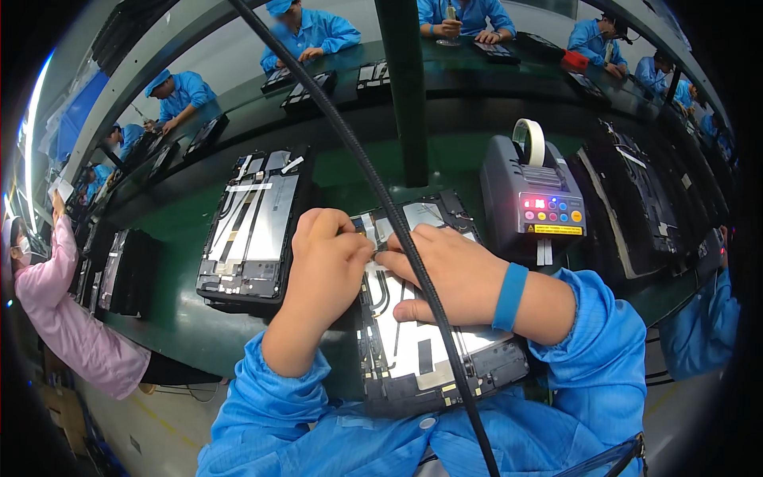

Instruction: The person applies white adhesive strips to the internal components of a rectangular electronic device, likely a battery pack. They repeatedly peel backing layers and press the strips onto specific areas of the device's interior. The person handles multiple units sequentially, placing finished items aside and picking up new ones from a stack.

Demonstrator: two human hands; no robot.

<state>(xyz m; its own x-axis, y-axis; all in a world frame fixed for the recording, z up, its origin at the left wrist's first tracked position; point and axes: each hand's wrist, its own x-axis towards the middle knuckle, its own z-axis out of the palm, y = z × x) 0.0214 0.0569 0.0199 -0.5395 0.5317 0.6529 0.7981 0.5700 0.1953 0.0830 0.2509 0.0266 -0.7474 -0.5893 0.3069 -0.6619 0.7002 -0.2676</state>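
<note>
An opened flat electronic device with silver plates and black cables (404, 338) lies in front of me, tilted slightly. My left hand (327, 254) is over its upper left edge, fingers pinched together; whatever is between them is too small or hidden to make out. Across the silver plates rests my right hand (457, 274), a blue band on its wrist. Its fingertips touch the device close to my left fingertips, and its thumb is spread apart, lower on the plate. A black braided cable (373, 171) crosses in front of the view and partly covers the device and right hand.
Left stands a stack of similar opened devices (250, 230). A grey tape dispenser (532, 195) with a white tape roll is at right, beside more devices with black foam (636, 199). A green post (404, 95) rises beyond. Co-workers sit opposite; a person in pink (71, 318) is left.
</note>
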